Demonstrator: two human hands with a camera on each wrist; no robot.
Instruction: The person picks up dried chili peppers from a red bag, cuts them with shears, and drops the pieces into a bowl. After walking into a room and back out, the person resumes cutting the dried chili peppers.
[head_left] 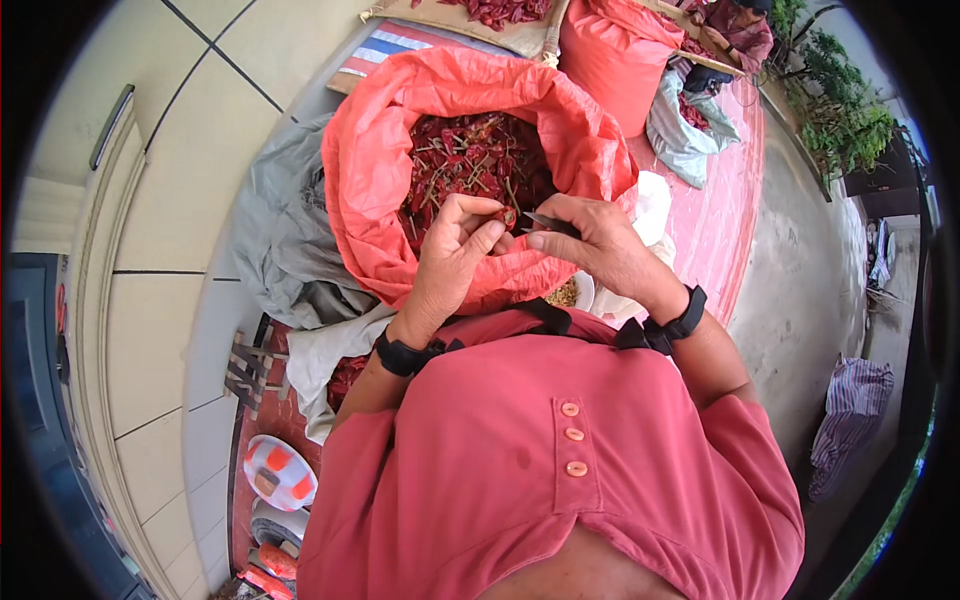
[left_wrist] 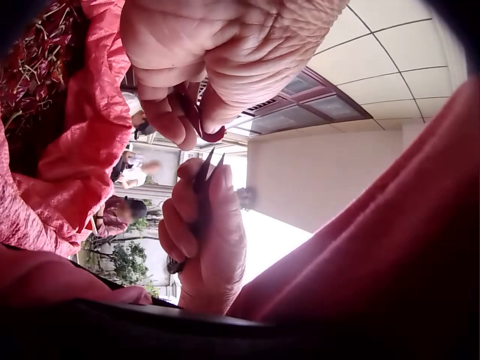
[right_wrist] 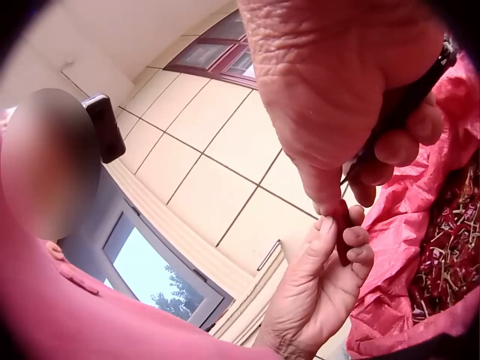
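My left hand (head_left: 450,255) pinches a dried red chili pepper (right_wrist: 343,232) between thumb and fingers. In my right hand (head_left: 605,245) is a pair of dark snips (left_wrist: 202,199), gripped in the curled fingers. Their two pointed blades stand slightly apart in the left wrist view, with the tips close to the pepper. Both hands are over the near rim of a large red woven sack (head_left: 360,170). Inside it lie many dried chilies and loose stems (head_left: 470,165).
Beyond stands a second red sack (head_left: 615,70), beside a pale sack of chilies (head_left: 690,140). Another person (head_left: 745,40) sits at the far right near a tray. Grey sheeting (head_left: 280,220) lies left of the open sack; a wooden stool (head_left: 250,372) and white-orange basin (head_left: 281,474) are lower left.
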